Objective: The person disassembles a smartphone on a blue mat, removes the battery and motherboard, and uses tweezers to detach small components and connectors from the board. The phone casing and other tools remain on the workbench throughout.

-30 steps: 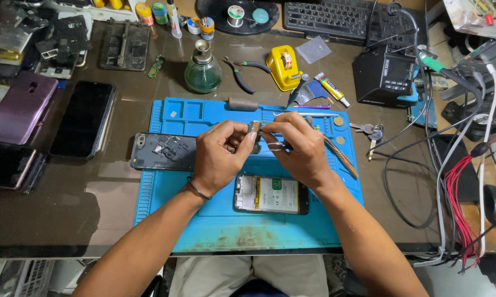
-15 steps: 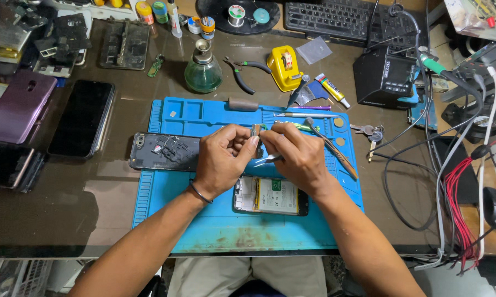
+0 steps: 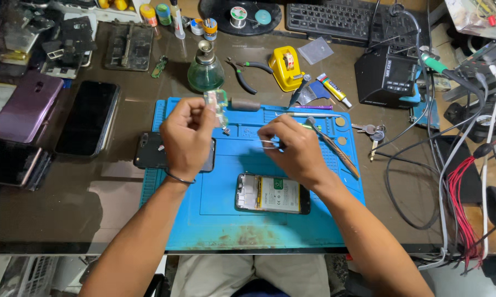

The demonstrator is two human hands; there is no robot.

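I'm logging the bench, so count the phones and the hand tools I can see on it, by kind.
Closed phones: 3, purple, black, dark
Phones with the back off: 2, and
Pliers: 1
Keyboards: 1
Total: 7

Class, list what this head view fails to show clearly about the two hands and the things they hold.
- Small circuit board: pinched in the left hand; its components are too small to tell.
- Right hand: its grip hides most of the thin tool it holds.
- Dark phone: its middle is covered by the left hand.
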